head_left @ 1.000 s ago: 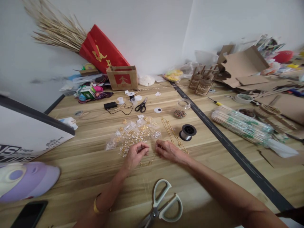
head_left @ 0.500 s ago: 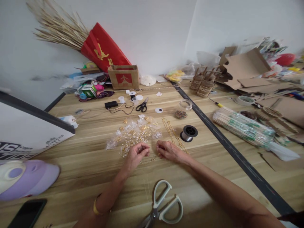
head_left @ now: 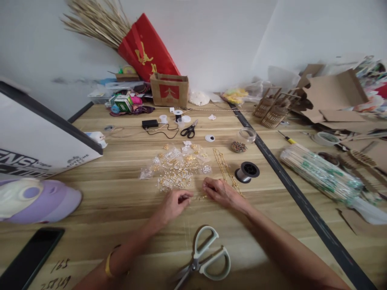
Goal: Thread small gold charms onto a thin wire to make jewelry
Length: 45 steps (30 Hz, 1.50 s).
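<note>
A short gold beaded chain (head_left: 199, 197) runs between my two hands, just above or on the wooden table. My left hand (head_left: 175, 204) pinches its left end between thumb and fingers. My right hand (head_left: 219, 191) is curled at the other end, its fingertips pressed together and partly hidden. Beyond the hands spreads a pile of clear and gold beads and findings (head_left: 178, 171), some in small plastic bags. A longer gold chain (head_left: 223, 165) lies beyond my right hand, beside a black spool of clear line (head_left: 248, 170).
White-handled scissors (head_left: 208, 257) lie open in front of me. A phone (head_left: 33, 257) and a purple-and-white object (head_left: 45, 201) are at left. Black scissors (head_left: 189, 129) and a round tub of beads (head_left: 238, 146) stand farther back. Wrapped sticks (head_left: 320, 173) lie at right.
The view has swung left, so things sit farther right. My left hand has drawn back from the bead pile, and the short chain now stretches between both hands instead of hanging below them.
</note>
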Available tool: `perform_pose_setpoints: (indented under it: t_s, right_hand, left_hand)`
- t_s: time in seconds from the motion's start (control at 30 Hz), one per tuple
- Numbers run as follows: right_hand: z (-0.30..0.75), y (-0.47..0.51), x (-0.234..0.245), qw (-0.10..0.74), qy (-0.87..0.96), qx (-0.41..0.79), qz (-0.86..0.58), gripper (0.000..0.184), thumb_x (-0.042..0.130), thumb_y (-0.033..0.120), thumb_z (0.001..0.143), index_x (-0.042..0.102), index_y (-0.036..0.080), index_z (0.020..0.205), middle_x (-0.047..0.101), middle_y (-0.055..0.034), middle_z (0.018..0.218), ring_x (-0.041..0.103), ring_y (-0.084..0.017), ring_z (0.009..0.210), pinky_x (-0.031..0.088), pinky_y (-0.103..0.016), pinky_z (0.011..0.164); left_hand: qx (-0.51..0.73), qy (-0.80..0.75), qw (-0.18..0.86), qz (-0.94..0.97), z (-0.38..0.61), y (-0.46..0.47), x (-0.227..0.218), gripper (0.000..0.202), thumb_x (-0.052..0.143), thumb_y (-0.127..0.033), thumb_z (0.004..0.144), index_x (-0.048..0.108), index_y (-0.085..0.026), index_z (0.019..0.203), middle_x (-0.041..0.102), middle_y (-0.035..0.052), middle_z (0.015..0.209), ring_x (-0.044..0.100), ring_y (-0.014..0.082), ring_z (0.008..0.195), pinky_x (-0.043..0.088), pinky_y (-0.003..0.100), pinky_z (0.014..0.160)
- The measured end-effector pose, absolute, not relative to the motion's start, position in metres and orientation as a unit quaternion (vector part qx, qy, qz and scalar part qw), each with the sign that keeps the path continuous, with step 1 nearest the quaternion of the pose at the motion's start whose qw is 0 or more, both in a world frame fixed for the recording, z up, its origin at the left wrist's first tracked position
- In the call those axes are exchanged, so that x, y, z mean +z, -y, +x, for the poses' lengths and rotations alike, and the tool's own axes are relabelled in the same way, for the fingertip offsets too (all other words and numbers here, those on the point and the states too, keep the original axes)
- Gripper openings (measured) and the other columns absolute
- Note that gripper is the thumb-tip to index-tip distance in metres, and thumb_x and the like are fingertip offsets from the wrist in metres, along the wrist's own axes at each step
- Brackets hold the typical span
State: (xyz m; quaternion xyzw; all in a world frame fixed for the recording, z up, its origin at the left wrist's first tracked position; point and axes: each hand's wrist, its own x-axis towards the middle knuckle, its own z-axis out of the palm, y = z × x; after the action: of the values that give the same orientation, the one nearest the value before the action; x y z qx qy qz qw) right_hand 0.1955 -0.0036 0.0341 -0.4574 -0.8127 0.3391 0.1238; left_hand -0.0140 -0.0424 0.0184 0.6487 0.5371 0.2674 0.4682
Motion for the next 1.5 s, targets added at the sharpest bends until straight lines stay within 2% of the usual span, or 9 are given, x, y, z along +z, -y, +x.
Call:
perform_pose_setpoints:
  t_s: [0.17,0.4,0.7,0.8,0.97,1.13,1.2,1.37,1.5]
  right_hand:
    - [0.194,0.006,0.032,0.078,0.829,0.309,-0.459,0.014,0.043,0.023,0.089,0.056,0.019,0.086,0.053,0.0015,0.062,0.044,-0.011,0.055,0.026,-0.021,0.055]
    - [0.192,0.011,0.041,0.054,0.837,0.295,-0.458,0.015,0.042,0.024,0.089,0.057,0.019,0.088,0.054,0.0010,0.064,0.045,-0.011,0.056,0.026,-0.021,0.055]
    - [0.191,0.013,0.045,0.031,0.848,0.305,-0.433,0.016,0.044,0.026,0.091,0.057,0.019,0.085,0.051,0.0019,0.061,0.041,-0.010,0.053,0.024,-0.021,0.053]
    - [0.191,0.014,0.045,0.006,0.861,0.293,-0.415,0.017,0.045,0.026,0.092,0.056,0.018,0.082,0.051,0.0016,0.061,0.041,-0.010,0.053,0.024,-0.022,0.053]
    - [0.190,0.015,0.044,-0.039,0.882,0.269,-0.384,0.021,0.043,0.027,0.094,0.057,0.019,0.081,0.057,-0.0016,0.068,0.049,-0.012,0.061,0.026,-0.023,0.057]
    - [0.192,0.015,0.043,-0.037,0.886,0.279,-0.369,0.020,0.043,0.028,0.094,0.058,0.020,0.084,0.059,-0.0012,0.069,0.051,-0.012,0.061,0.026,-0.022,0.056]
    - [0.192,0.015,0.043,-0.033,0.886,0.282,-0.367,0.019,0.042,0.027,0.094,0.058,0.020,0.085,0.059,-0.0009,0.068,0.050,-0.012,0.060,0.025,-0.022,0.055]
    - [0.194,0.014,0.042,-0.034,0.891,0.280,-0.357,0.019,0.043,0.028,0.094,0.059,0.020,0.087,0.060,-0.0013,0.067,0.051,-0.012,0.060,0.026,-0.022,0.055]
    - [0.194,0.014,0.042,-0.030,0.891,0.280,-0.356,0.019,0.044,0.028,0.093,0.060,0.020,0.089,0.061,-0.0015,0.068,0.053,-0.013,0.061,0.026,-0.023,0.055]
  left_hand:
    - [0.227,-0.525,0.400,0.716,-0.008,0.060,0.008,0.020,0.054,-0.015,0.077,0.071,-0.018,0.086,0.073,0.0059,0.086,0.066,0.0197,0.077,0.048,0.028,0.072]
    - [0.151,-0.514,0.314,0.783,-0.008,0.067,0.008,0.018,0.051,-0.018,0.083,0.068,-0.018,0.077,0.069,0.0035,0.076,0.061,0.0174,0.070,0.041,0.025,0.068]
    - [0.066,-0.484,0.186,0.853,-0.011,0.077,0.008,0.020,0.041,-0.019,0.090,0.061,-0.017,0.084,0.064,0.0060,0.083,0.059,0.0194,0.077,0.041,0.030,0.071]
    - [0.056,-0.472,0.166,0.864,-0.011,0.078,0.011,0.021,0.039,-0.018,0.091,0.059,-0.017,0.085,0.061,0.0067,0.087,0.058,0.0204,0.082,0.041,0.031,0.074]
    - [0.064,-0.456,0.161,0.873,-0.016,0.080,0.008,0.019,0.039,-0.016,0.090,0.057,-0.017,0.083,0.057,0.0063,0.090,0.054,0.0200,0.086,0.041,0.032,0.078]
    - [0.088,-0.431,0.198,0.876,-0.024,0.076,0.006,0.007,0.051,-0.018,0.084,0.058,-0.017,0.085,0.056,0.0058,0.094,0.052,0.0214,0.095,0.039,0.034,0.087]
    - [0.101,-0.437,0.231,0.863,-0.021,0.070,0.013,0.008,0.053,-0.016,0.081,0.061,-0.017,0.083,0.058,0.0051,0.091,0.054,0.0211,0.094,0.040,0.033,0.086]
    - [0.196,-0.496,0.372,0.760,-0.004,0.056,0.024,0.009,0.056,-0.014,0.076,0.064,-0.017,0.077,0.063,0.0031,0.075,0.058,0.0166,0.071,0.045,0.028,0.069]
    - [0.283,-0.512,0.493,0.645,0.007,0.053,0.014,0.010,0.057,-0.011,0.070,0.057,-0.017,0.078,0.063,0.0013,0.070,0.059,0.0138,0.065,0.048,0.023,0.058]
